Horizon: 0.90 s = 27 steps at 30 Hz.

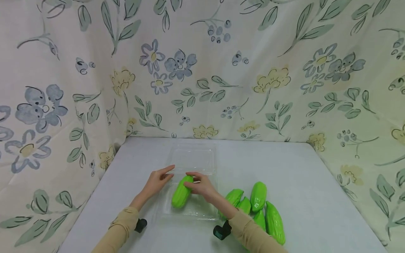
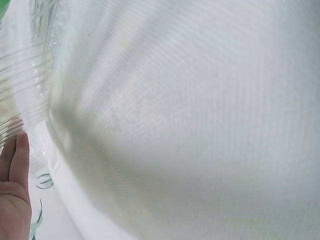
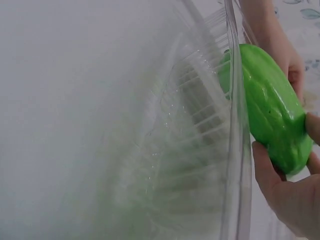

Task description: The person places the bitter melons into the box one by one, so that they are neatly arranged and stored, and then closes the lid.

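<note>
White tabletop (image 1: pixel 300 175): fronting flowered curtain (image 1: pixel 202 66).
Green vegetable (image 1: pixel 181 196): slanting in or above clear container (image 1: pixel 205 209), unclear which; right hand (image 1: pixel 203 186) pinching it.
Left hand (image 1: pixel 157 180): holding fingers straight beside container.
Right sleeve (image 1: pixel 251 230): partly hiding other vegetables (image 1: pixel 258 197).

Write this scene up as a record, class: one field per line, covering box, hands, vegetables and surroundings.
Box: clear, open
Lid: folded back
Held vegetable: green, tilted, over box
Right hand: grips held vegetable
Left hand: at box's left side; contact unclear
Loose vegetables: at least five, green, right of box, partly hidden
Table: white
Backdrop: floral cloth
</note>
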Available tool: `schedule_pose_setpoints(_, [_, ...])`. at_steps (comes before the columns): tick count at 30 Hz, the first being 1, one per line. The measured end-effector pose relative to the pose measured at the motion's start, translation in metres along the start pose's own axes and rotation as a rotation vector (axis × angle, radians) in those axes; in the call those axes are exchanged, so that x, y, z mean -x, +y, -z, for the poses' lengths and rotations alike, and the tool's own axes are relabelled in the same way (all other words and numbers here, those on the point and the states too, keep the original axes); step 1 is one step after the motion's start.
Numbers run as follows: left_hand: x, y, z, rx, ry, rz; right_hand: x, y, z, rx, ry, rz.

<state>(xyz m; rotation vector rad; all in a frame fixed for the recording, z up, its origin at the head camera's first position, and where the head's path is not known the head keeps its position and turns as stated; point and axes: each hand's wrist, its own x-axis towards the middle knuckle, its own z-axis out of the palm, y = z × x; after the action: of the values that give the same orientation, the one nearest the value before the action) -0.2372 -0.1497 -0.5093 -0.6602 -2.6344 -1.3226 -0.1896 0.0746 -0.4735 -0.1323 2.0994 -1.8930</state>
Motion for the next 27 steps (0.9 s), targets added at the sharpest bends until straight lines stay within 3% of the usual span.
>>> schedule_pose_setpoints(14, [-0.001,0.001,0.000,-0.013,0.002,-0.021,-0.012,0.006,-0.019,-0.008,-0.050,0.009])
schedule_pose_setpoints(27, [0.000,-0.001,-0.002,-0.033,0.005,-0.028,-0.018,0.011,-0.028,0.072,-0.036,-0.028])
